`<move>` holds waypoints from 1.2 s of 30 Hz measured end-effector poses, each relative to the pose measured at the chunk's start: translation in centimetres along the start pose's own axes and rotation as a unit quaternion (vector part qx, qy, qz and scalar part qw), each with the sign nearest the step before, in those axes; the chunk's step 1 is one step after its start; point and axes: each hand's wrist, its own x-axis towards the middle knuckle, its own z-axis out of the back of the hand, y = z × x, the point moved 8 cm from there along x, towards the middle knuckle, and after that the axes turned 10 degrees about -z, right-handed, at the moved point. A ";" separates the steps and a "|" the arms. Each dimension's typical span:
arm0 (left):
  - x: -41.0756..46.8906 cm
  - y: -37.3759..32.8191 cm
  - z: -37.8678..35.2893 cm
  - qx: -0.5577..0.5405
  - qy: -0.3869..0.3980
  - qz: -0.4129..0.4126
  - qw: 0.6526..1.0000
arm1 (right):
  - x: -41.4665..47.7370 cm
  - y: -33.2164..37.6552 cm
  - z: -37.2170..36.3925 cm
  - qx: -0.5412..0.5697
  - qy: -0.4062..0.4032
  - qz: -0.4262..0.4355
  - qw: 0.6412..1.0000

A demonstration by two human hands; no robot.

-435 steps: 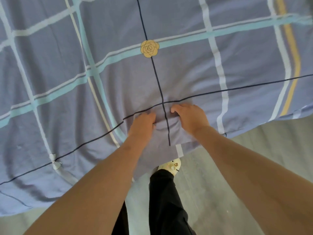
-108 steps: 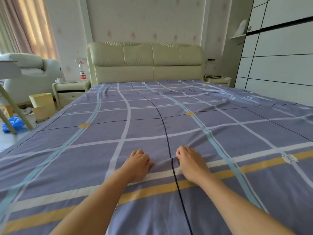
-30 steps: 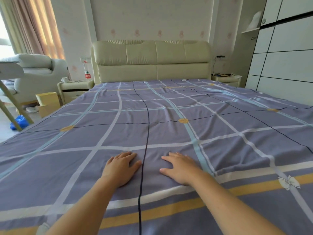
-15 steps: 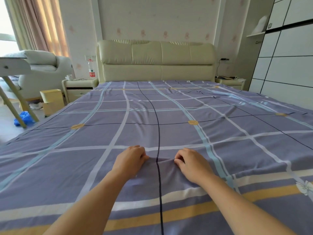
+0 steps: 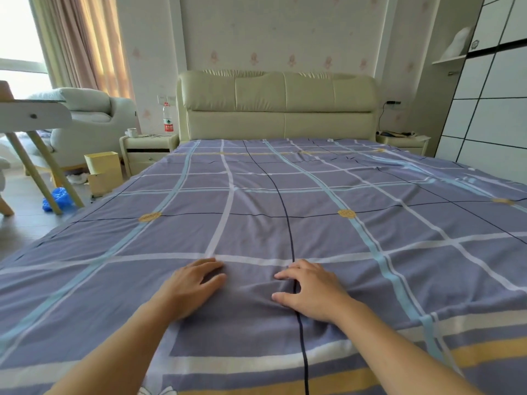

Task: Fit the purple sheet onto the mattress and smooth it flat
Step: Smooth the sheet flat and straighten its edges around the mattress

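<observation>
Sheet (image 5: 285,223): purple, checked, spread over the whole bed up to the headboard (image 5: 276,105); mattress hidden beneath it. Left hand (image 5: 189,286) and right hand (image 5: 310,289): both open, palms down near the foot end, fingers spread, gripping nothing; a small pucker of cloth lies between them. Step judged: smoothing; best done by sweeping the hands outward and apart with light, even pressure, so the pucker is not pushed into a fresh fold. Unclear: far-right creases faint; side tucks, corners and foot edge out of view.
</observation>
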 end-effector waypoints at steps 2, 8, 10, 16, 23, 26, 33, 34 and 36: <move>-0.7 1.3 1.5 -0.010 -0.038 -0.012 0.999 | 0.2 0.7 0.2 0.018 -0.012 0.004 1.000; -2.5 3.0 2.2 0.055 0.007 -0.006 0.998 | 1.0 4.4 -0.2 0.060 -0.023 0.026 0.998; -2.0 3.3 2.1 0.072 0.013 -0.009 0.997 | 1.2 4.8 -0.4 0.053 -0.023 0.014 0.998; -2.0 4.0 2.7 0.057 -0.005 0.013 0.998 | 1.2 5.2 -1.1 0.061 0.001 -0.008 0.998; -2.6 3.5 4.1 0.067 0.001 0.016 0.998 | 1.6 6.0 -1.3 0.033 0.057 -0.068 0.996; -4.1 6.3 5.8 0.066 -0.006 0.078 0.995 | 1.3 8.2 -1.6 0.008 0.037 -0.033 0.999; -9.6 13.8 8.4 0.103 -0.034 0.147 0.983 | 1.6 15.9 -4.9 0.054 0.052 0.066 0.995; -9.7 14.0 8.6 0.107 -0.041 0.144 0.983 | 1.6 16.9 -5.5 0.059 0.058 0.070 0.994; -10.1 14.2 9.0 0.130 -0.048 0.135 0.981 | 1.6 18.5 -6.4 0.054 0.061 0.080 0.993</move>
